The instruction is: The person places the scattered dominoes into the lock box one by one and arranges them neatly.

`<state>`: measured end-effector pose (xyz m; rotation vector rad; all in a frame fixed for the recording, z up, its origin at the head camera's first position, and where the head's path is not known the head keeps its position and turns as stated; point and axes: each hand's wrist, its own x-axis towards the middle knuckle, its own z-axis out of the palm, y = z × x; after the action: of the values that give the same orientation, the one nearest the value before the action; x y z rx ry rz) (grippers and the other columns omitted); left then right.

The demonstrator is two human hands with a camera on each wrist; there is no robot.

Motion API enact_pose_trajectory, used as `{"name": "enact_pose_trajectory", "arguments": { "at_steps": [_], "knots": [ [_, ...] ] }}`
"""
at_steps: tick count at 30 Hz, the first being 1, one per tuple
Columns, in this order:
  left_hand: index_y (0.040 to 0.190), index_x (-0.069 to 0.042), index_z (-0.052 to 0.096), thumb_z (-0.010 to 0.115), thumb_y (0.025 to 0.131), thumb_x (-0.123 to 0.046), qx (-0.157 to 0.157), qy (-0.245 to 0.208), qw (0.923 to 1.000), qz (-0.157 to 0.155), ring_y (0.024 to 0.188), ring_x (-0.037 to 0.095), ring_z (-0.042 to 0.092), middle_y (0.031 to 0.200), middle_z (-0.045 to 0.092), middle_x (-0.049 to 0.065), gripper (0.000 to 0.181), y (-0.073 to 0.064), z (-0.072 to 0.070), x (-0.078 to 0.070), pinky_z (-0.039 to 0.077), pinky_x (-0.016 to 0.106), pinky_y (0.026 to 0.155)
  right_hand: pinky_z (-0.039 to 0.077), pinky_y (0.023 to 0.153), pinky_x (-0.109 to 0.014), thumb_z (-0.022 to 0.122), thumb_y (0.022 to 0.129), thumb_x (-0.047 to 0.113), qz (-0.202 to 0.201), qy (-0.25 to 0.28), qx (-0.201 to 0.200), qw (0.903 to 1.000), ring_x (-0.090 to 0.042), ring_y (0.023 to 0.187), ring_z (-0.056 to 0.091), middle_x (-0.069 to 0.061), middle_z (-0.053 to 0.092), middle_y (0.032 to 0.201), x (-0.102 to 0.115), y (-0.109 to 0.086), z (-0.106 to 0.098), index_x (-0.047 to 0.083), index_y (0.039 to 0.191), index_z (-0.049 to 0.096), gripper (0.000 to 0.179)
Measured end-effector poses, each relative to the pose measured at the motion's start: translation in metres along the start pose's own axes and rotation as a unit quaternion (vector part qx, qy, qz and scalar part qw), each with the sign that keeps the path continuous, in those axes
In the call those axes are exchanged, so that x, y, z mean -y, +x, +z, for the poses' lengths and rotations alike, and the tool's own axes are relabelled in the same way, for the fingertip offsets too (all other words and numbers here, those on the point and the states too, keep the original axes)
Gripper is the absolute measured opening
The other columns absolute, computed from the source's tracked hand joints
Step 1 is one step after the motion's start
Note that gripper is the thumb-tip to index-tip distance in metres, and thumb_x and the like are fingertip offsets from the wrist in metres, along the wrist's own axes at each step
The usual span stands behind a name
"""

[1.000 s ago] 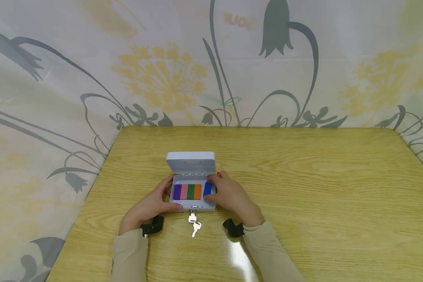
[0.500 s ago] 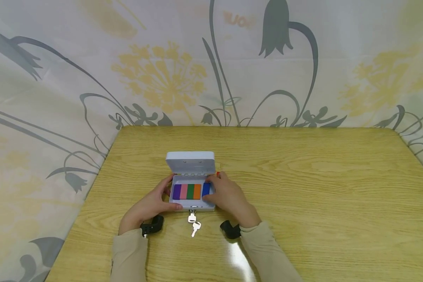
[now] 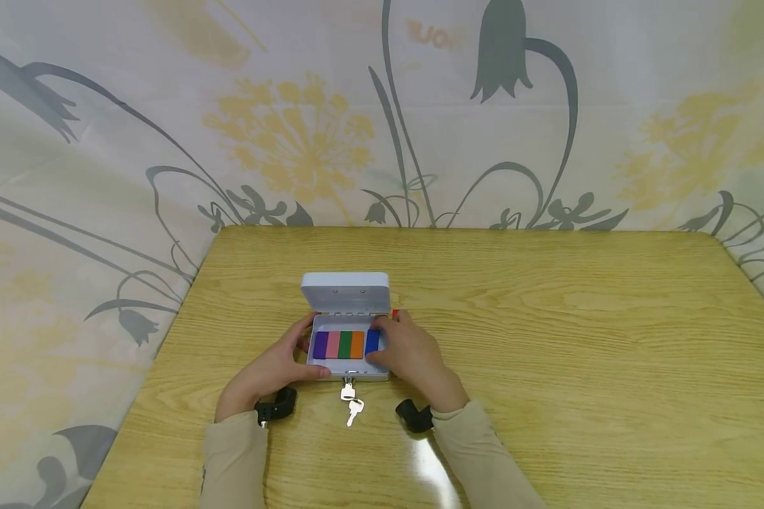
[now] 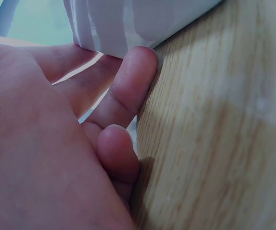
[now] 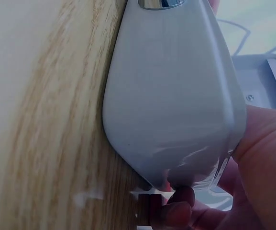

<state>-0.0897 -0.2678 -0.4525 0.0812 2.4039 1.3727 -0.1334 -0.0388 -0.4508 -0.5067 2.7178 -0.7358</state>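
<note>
A white metal cash box [image 3: 346,277] stands with its lid raised on the table. Inside its tray lies a row of purple [image 3: 320,345], pink [image 3: 333,345], green [image 3: 344,345] and orange [image 3: 356,345] blocks. My right hand [image 3: 415,352] reaches over the box's right wall and pinches a blue block [image 3: 372,341] between thumb and finger, just right of the orange one. My left hand [image 3: 281,365] grips the box's left side, thumb on the front rim. In the left wrist view, fingers [image 4: 133,76] lie against the box wall.
Two keys [image 3: 351,406] hang at the front lock, over the wooden table [image 3: 566,353]. A small red piece [image 3: 395,313] shows behind my right hand; in the right wrist view a dark red block [image 5: 155,208] lies by my fingers. A patterned cloth [image 3: 433,141] hangs behind the table.
My right hand has shifted slightly left, bringing the blue block closer to the orange one and straightening it. The left hand and the box keep their places.
</note>
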Motion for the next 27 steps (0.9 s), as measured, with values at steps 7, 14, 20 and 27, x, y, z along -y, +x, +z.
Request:
{"name": "enact_pose_trajectory", "arguments": {
  "at_steps": [7,14,20,27],
  "knots": [
    [0.143,-0.026,0.014,0.078,0.067,-0.034,0.000,-0.002,1.0000,-0.002,0.100,0.023,0.040,0.114,0.044,0.010,0.100,0.0010,-0.0003,0.0004,0.030,0.040,0.086,0.039,0.057,-0.030,0.076,0.067,0.034,-0.007,0.009,-0.004,0.9999,-0.017,0.071,0.046,-0.005,0.044,0.094,0.0004,-0.0004,-0.0006,0.017,0.113,0.059,0.052],
    [0.143,-0.026,0.012,0.077,0.068,-0.032,0.008,-0.018,0.9998,0.003,0.101,0.023,0.041,0.120,0.042,0.009,0.100,0.0016,-0.0010,-0.0010,0.032,0.040,0.088,0.040,0.058,-0.030,0.077,0.067,0.032,-0.005,0.013,-0.004,0.9999,-0.016,0.073,0.045,-0.005,0.044,0.094,0.0010,0.0000,-0.0011,0.016,0.114,0.058,0.053],
    [0.143,-0.024,0.013,0.078,0.067,-0.033,0.007,-0.010,0.9999,0.000,0.101,0.023,0.040,0.121,0.041,0.008,0.100,0.0013,-0.0007,-0.0017,0.030,0.040,0.088,0.040,0.058,-0.029,0.077,0.067,0.032,0.000,0.012,-0.003,0.9999,-0.016,0.073,0.046,-0.005,0.045,0.095,0.0015,-0.0002,-0.0013,0.016,0.116,0.058,0.054],
    [0.143,-0.025,0.013,0.078,0.067,-0.033,0.007,-0.012,0.9999,0.000,0.101,0.023,0.040,0.118,0.042,0.009,0.100,0.0007,-0.0005,-0.0010,0.031,0.040,0.087,0.041,0.059,-0.031,0.077,0.067,0.031,0.002,0.006,0.000,1.0000,-0.017,0.072,0.046,-0.006,0.045,0.096,0.0031,-0.0016,-0.0019,0.016,0.119,0.056,0.057]
  ]
}}
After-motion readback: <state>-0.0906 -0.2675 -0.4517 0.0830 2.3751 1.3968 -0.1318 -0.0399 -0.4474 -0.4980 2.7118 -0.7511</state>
